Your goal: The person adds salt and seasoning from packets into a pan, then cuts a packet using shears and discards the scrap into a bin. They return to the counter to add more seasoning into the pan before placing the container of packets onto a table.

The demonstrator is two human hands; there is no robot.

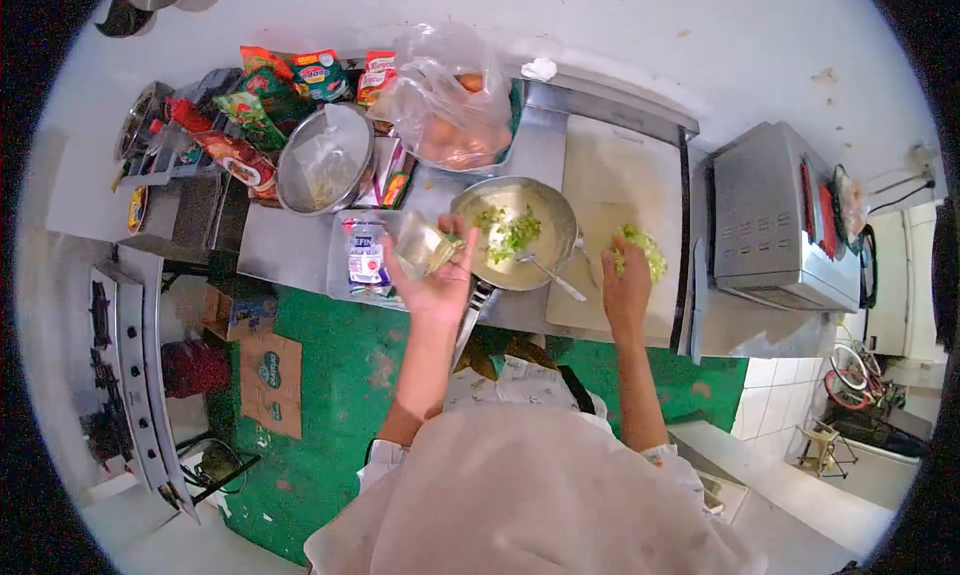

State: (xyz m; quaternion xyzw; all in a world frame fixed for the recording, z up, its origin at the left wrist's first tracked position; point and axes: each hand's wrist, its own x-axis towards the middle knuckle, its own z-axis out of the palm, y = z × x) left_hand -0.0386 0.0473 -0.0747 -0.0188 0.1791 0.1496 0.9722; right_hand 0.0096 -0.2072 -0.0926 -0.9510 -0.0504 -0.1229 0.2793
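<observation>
Two hands beside a metal bowl [556, 207]
Left hand [440, 290] clasps what looks like a clear glass [422, 247] — right hand [627, 287] lies on chopped greens [648, 247], its fingers' curl unclear.

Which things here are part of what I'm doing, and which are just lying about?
In use: glass in left hand, bowl, spoon, chopped greens at right hand, cutting board.
Lying about: bag of eggs, snack packets, lidded pot, white packet.

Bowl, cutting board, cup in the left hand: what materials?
Bowl: metal, likely stainless steel; shiny, reflective wall. Cutting board: probably plastic; flat, matte white. Cup: clear, see-through; glass or plastic, cannot tell.
</observation>
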